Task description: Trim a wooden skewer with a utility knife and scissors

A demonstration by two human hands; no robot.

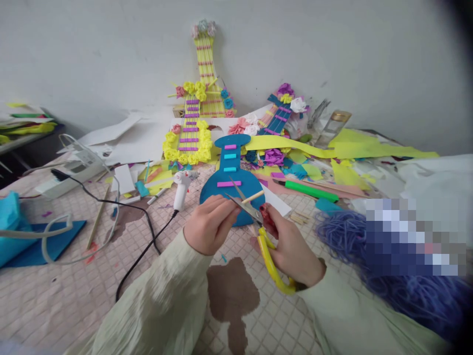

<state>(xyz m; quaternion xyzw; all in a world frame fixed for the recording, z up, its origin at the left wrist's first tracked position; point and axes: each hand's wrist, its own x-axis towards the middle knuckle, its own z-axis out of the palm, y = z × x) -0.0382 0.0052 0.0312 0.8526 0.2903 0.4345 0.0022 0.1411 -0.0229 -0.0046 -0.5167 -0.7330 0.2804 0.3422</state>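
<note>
My right hand (295,246) grips scissors (254,212) with yellow and red handles, their blades parted. A short, pale wooden stick (253,196) lies across the blades and lines up with the fingertips of my left hand (210,224). Those fingers are pinched together and appear to hold its near end, which they hide. Behind both hands is a blue guitar-shaped cutout (212,185) with pink and light blue strips (229,156) across its neck and body; my hands cover part of its lower half.
A white glue gun (180,190) with a black cord stands left of the cutout. Decorated guitar shapes (191,125) lean against the wall. To the right lie a green cutter knife (312,191), yellow paper strips (291,144) and blue-purple yarn (343,231). Blue sheets (66,239) lie at left.
</note>
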